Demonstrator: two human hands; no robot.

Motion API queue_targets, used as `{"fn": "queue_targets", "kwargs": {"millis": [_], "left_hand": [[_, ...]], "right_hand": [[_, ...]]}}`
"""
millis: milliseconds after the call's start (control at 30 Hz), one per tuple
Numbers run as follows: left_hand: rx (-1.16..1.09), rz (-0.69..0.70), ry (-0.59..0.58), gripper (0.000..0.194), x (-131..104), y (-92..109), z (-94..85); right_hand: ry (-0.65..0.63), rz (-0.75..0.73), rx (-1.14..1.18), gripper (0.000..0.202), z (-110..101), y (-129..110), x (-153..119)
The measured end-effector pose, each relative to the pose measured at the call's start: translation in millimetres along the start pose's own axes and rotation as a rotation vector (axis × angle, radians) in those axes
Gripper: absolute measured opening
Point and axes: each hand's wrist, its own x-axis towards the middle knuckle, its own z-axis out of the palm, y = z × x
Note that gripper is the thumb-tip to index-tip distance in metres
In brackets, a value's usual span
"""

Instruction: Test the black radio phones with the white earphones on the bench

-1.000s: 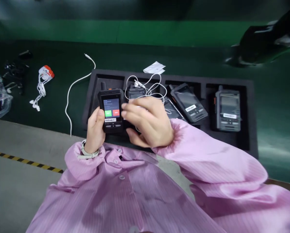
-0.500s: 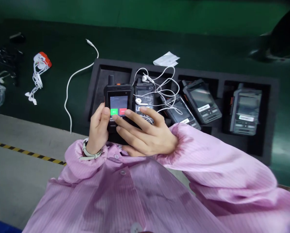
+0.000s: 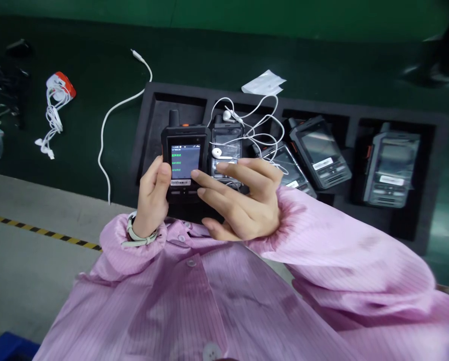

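My left hand (image 3: 153, 198) grips a black handheld radio (image 3: 185, 131) by its left side, the thumb along the edge. The radio has a stubby antenna, an orange button on top and a lit screen (image 3: 186, 158) with lines of green text. Over its lower right part hovers my right hand (image 3: 243, 198), fingers spread, the index fingertip at the screen's lower right corner; whether it touches the glass I cannot tell. Just right of the held radio, a second radio (image 3: 227, 138) lies in the tray under tangled white wired earphones (image 3: 262, 131).
A black foam tray (image 3: 247, 95) holds several more radios, including a tilted one (image 3: 320, 150) and one at the right (image 3: 393, 168). A white cable (image 3: 107, 125), bundled earphones with an orange-and-white piece (image 3: 60, 93), and a clear plastic bag (image 3: 264, 82) lie on the green table (image 3: 194, 55).
The radio's screen has switched from green and red buttons to a list of green text. My right hand has drawn back slightly to the right, off the screen's middle.
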Motion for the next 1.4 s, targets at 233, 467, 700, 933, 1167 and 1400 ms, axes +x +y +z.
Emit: {"fn": "queue_targets", "kwargs": {"millis": [233,467,700,933,1167,1400], "left_hand": [[-0.011,0.015,-0.043,0.042,1,-3,-2.7],[0.05,0.106,-0.082,0.041,4,-12,-8.1],[0.053,0.093,-0.07,0.039,3,-10,-7.5],[0.065,0.087,-0.055,0.04,4,-9,-6.1],[0.073,0.098,-0.045,0.039,4,-10,-6.2],[0.086,0.114,-0.068,0.039,5,-10,-7.4]], "right_hand": [[-0.055,0.081,0.074,0.032,1,1,1],[-0.037,0.086,-0.027,0.039,2,1,2],[-0.016,0.04,-0.073,0.038,4,-2,5],[0.188,-0.031,-0.04,0.034,4,-5,9],[0.127,-0.076,-0.046,0.03,0,-3,10],[0.106,-0.094,-0.068,0.03,4,-3,9]]}}
